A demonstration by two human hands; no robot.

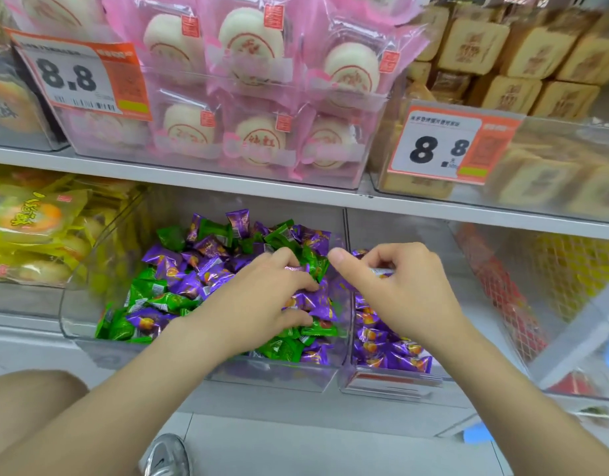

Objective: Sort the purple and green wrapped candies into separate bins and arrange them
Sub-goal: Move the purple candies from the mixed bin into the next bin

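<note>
Reaching into two candy bins.
Clutching purple candies (310, 298) in mixed bin (76, 304) with left hand (261, 300); pinching a wrapped candy (382, 271) over purple bin (399, 381) with right hand (399, 290).

- Both bins lie open to me from above; the upper shelf (248, 190) roofs their rear.
- A clear wall (346, 235) parts the mixed bin (72, 304), heaped with candies (179, 269), from the right bin (399, 228).

Two hands in shot: left hand (261, 300), right hand (402, 290), both bare. Both forearms (151, 393) bare right to frame edge. Near left, bare knee (31, 393). Near bottom, silver-grey shoe (165, 455), rounded toe, dark curved mark on it. Right thumbnail (337, 254) short, plain.
</note>
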